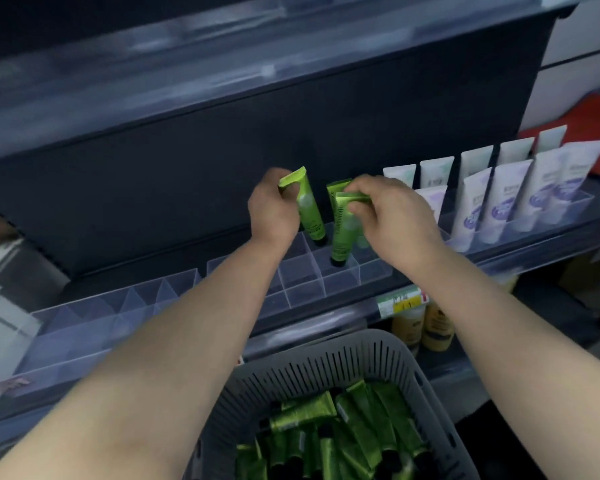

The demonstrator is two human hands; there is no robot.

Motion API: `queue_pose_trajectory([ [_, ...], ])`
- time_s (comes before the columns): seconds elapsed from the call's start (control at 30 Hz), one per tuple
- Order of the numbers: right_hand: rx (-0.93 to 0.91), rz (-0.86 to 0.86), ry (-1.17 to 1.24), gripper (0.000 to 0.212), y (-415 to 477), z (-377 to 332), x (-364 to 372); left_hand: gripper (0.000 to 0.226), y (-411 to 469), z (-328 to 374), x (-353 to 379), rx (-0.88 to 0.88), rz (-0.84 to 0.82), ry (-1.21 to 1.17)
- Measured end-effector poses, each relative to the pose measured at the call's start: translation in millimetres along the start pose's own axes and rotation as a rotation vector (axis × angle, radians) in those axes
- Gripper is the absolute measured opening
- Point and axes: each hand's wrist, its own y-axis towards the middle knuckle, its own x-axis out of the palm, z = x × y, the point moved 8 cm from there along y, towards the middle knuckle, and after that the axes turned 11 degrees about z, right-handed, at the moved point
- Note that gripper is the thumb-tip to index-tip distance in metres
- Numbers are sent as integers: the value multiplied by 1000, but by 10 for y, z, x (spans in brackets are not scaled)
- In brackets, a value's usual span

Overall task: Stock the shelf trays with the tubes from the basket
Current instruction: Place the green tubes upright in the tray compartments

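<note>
Basket (326, 362) full of green tubes (354, 424); left hand (274, 206), right hand (392, 209) each pinch tube over clear tray (312, 289).

Dim aisle, dark shelving unit (222, 140)

Both bare forearms reach forward and up, the left hand (274, 206) and right hand (392, 211) curled closed, knuckles toward us.
</note>
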Motion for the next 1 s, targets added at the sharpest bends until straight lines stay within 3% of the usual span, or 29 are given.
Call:
queue_pose_trajectory([
  [0.2, 6, -8, -21, 18, 90, 114, 137, 13, 93, -236, 355, -1, -197, 198],
  [0.37, 9, -42, -53, 19, 118, 182, 213, 12, 142, -355, 433, -21, -246, 270],
  [0.6, -31, -7, -57, 17, 398, 12, 310, 48, 134, -273, 187, 61, -210, 265],
  [0.77, -49, -89, -166, 20, 485, -17, 623, 46, -30, -220, -88, 254, -207, 446],
  [1.0, -14, -329, -322, 32, 335, 70, 1016, 40, -298, -247, -159, 509, -423, 686],
])
